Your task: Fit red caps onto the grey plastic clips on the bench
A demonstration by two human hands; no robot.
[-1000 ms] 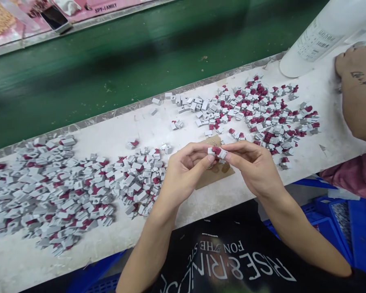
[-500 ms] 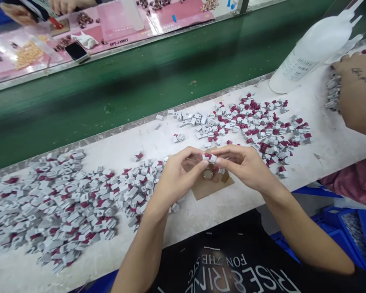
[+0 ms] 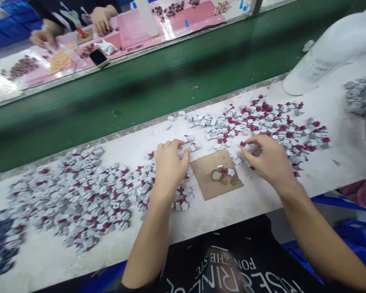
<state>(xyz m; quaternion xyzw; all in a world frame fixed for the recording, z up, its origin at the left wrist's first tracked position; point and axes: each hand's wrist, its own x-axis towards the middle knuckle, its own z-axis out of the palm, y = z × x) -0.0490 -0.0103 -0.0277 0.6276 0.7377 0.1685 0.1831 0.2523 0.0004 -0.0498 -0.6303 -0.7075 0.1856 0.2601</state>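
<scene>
My left hand (image 3: 171,162) hovers at the right end of the left-hand pile, its thumb and forefinger curved apart. Just beyond its fingertips lies a small grey-and-maroon plastic piece (image 3: 195,146). At the near edge of the right-hand pile (image 3: 262,118), my right hand (image 3: 266,158) has thumb and fingers closed around another small grey-and-maroon piece (image 3: 244,144), partly hidden by the fingers. Between the hands is a brown square of board (image 3: 205,181). On the board are a round, bead-rimmed item (image 3: 216,175) and one more grey-and-maroon piece (image 3: 230,171).
A broad pile of grey-and-maroon pieces (image 3: 88,195) covers the left of the white table, with dark pieces (image 3: 0,240) at its far left. A white bottle (image 3: 320,53) stands back right. Across a green strip (image 3: 140,97), another person's hands (image 3: 100,20) work at a pink-covered table.
My hands have parted from the piece they held together above the board. The left went left, and a piece now lies by its fingertips; the right moved to the right-hand pile. The view shifted.
</scene>
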